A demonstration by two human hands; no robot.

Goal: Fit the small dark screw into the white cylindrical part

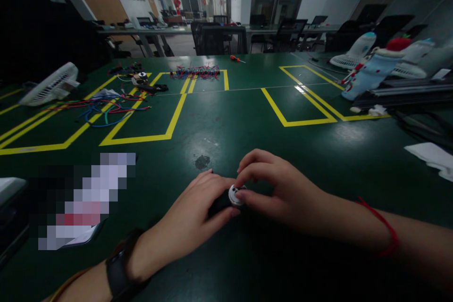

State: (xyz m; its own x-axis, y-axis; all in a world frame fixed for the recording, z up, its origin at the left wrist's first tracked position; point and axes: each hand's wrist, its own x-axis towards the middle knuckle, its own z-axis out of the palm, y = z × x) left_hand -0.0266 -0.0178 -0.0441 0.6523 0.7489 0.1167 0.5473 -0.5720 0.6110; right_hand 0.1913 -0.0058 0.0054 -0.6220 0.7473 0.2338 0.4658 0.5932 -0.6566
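Note:
A small round white piece with dark spots (233, 195) sits between my two hands, low over the green table (226, 127). Its kind is too small to make out. My left hand (198, 207), with a black watch on the wrist, grips the piece from the left between thumb and index finger. From the right, my right hand (276, 186) pinches at it with thumb and fingertips, a red string round that wrist. Part of the piece is hidden behind the fingers.
At left are a pixelated flat item (92, 198), loose coloured wires (113, 106) and a white fan (53, 86). Farther back lie a wired strip (196, 72) and an orange-handled screwdriver (236, 59). A blue tumbler (371, 73) and white tissue (432, 156) are at right.

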